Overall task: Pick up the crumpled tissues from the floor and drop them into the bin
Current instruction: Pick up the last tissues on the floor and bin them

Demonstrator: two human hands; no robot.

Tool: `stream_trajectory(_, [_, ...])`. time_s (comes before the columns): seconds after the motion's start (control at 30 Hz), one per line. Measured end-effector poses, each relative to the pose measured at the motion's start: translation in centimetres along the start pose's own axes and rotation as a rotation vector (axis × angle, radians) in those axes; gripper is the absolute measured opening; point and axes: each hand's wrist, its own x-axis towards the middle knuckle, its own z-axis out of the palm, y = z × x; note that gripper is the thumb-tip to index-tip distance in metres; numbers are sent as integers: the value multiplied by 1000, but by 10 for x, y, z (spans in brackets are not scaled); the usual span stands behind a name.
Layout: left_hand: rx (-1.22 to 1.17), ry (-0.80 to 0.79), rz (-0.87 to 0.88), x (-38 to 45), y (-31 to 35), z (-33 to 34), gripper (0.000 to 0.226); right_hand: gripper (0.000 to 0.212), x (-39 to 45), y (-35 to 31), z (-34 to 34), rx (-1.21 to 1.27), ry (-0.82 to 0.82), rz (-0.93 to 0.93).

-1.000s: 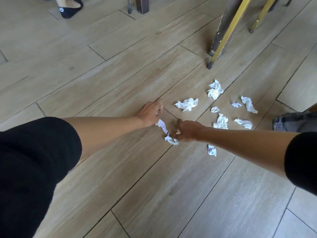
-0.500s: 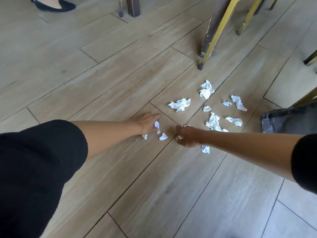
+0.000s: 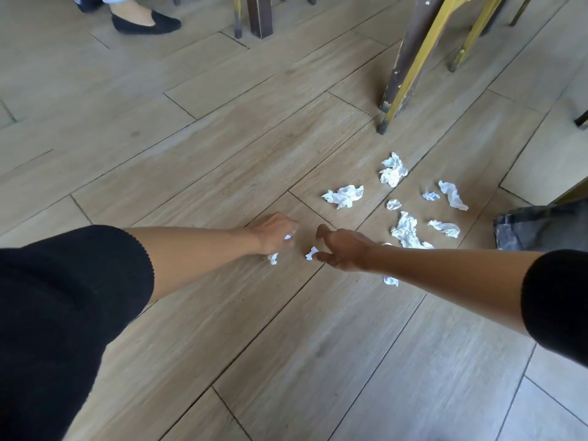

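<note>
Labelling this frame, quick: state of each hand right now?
Left hand: closed on bits of crumpled tissue.
Right hand: open, thumb and fingers spread around a small tissue scrap on the floor, not yet gripping.

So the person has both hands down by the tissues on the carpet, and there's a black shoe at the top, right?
Almost. It's not a carpet: the head view shows a wooden floor made of planks. The rest holds: the left hand and the right hand are both down by the tissues, and a black shoe sits at the top.
</note>
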Motion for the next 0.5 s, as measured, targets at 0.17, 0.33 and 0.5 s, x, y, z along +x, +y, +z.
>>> stream_trajectory(0.17, [67, 47, -61, -16, -2, -5, 11, 32, 7, -7, 11, -11, -42, -82])
stream_trajectory(0.33, [49, 70, -62, -25, -1, -15, 12, 21, -4, -4, 27, -1, -44, -56])
stream_trajectory(0.5, [110, 62, -79, -17, 1, -14, 28, 33, -25, 2, 25, -67, -113, -53])
